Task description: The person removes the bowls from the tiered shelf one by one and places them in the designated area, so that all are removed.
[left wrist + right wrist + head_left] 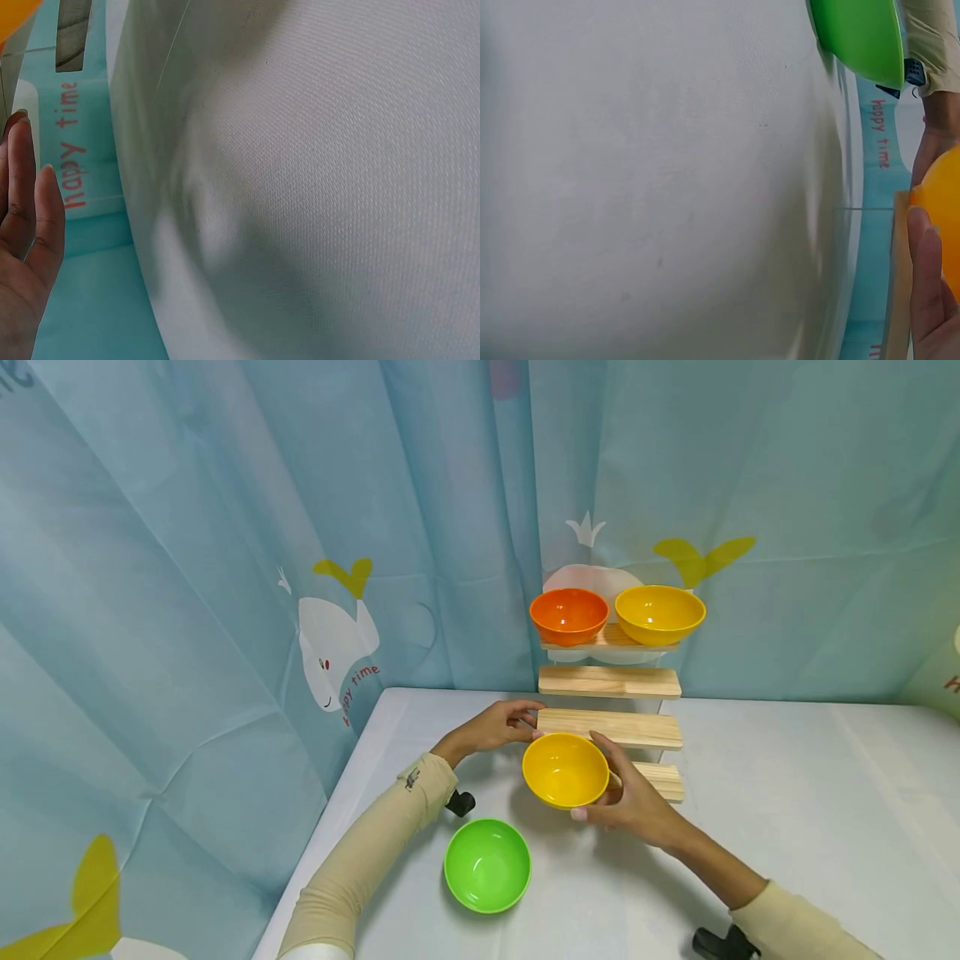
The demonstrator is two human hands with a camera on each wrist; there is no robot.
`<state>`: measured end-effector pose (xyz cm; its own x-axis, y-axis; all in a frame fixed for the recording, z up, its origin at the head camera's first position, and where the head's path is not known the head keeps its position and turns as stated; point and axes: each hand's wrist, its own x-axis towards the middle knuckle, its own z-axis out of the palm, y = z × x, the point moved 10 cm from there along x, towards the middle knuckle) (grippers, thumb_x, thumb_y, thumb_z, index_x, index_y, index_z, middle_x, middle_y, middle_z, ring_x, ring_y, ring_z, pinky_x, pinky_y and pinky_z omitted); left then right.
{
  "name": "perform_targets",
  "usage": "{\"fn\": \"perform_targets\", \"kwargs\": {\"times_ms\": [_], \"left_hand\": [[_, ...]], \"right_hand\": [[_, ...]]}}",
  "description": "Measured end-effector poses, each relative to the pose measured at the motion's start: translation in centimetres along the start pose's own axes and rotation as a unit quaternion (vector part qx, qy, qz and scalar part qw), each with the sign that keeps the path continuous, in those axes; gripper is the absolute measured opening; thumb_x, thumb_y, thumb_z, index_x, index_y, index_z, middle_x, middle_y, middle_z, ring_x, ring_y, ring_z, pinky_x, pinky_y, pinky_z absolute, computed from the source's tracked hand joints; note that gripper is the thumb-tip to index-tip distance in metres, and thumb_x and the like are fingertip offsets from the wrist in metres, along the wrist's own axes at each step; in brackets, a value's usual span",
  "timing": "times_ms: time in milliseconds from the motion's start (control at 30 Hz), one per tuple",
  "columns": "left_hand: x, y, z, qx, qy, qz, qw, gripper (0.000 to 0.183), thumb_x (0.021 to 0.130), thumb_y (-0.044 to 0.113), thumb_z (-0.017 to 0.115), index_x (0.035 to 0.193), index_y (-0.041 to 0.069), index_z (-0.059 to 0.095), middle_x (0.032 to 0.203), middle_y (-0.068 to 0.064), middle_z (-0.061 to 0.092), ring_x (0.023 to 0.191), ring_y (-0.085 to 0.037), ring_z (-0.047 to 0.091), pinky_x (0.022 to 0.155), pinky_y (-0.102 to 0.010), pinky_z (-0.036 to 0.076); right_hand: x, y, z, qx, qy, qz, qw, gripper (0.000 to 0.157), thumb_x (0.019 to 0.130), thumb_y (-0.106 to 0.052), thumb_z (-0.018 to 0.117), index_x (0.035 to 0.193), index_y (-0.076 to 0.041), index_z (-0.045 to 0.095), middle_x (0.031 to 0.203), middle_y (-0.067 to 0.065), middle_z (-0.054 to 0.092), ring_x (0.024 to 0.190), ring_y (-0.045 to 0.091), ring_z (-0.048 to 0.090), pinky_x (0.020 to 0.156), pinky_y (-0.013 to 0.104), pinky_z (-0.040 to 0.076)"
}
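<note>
My right hand [588, 779] grips a yellow bowl [562, 768] just above the white table, thumb at its near rim and fingers behind it. In the right wrist view the yellow bowl [943, 202] shows at the right edge, above my fingers [928, 300]. My left hand [527, 719] reaches to the left end of a middle step of the stepped wooden shelf [611, 727], its fingers fairly straight and touching the wood. The left wrist view shows that left hand [26, 225] with straight fingers. A green bowl [487, 864] sits on the table near my left forearm.
An orange bowl [568, 615] and a second yellow bowl [659, 613] stand on the shelf's top step. The white table [810, 793] is backed by a light blue whale-print curtain [225, 568] behind and at the left. The green bowl [859, 34] shows in the right wrist view.
</note>
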<state>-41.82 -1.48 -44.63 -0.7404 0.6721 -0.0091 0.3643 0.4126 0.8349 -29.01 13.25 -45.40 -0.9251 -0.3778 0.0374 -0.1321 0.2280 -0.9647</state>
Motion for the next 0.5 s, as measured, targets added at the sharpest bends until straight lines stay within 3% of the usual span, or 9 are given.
{"fn": "perform_targets", "kwargs": {"times_ms": [133, 500], "left_hand": [[0.03, -0.03, 0.01, -0.001, 0.0, 0.0, 1.0, 0.052, 0.096, 0.018, 0.07, 0.145, 0.01, 0.053, 0.126, -0.013, 0.065, 0.112, -0.019, 0.063, 0.089, -0.025, 0.054], [0.01, -0.07, -0.07, 0.001, 0.001, -0.004, 1.0, 0.052, 0.096, 0.019, 0.07, 0.145, 0.011, 0.053, 0.127, -0.012, 0.065, 0.112, -0.019, 0.064, 0.091, -0.026, 0.054]], "right_hand": [[0.29, 0.01, 0.12, -0.014, 0.009, 0.005, 1.0, 0.114, 0.08, -0.023, 0.086, 0.162, -0.02, 0.007, 0.16, 0.027, 0.018, 0.085, 0.028, 0.062, 0.055, 0.035, 0.055], [0.94, 0.38, 0.39, -0.038, 0.029, 0.019, 0.999, 0.118, 0.075, -0.023, 0.089, 0.161, -0.016, 0.009, 0.153, 0.025, 0.028, 0.109, 0.037, 0.051, 0.058, 0.037, 0.057]]}}
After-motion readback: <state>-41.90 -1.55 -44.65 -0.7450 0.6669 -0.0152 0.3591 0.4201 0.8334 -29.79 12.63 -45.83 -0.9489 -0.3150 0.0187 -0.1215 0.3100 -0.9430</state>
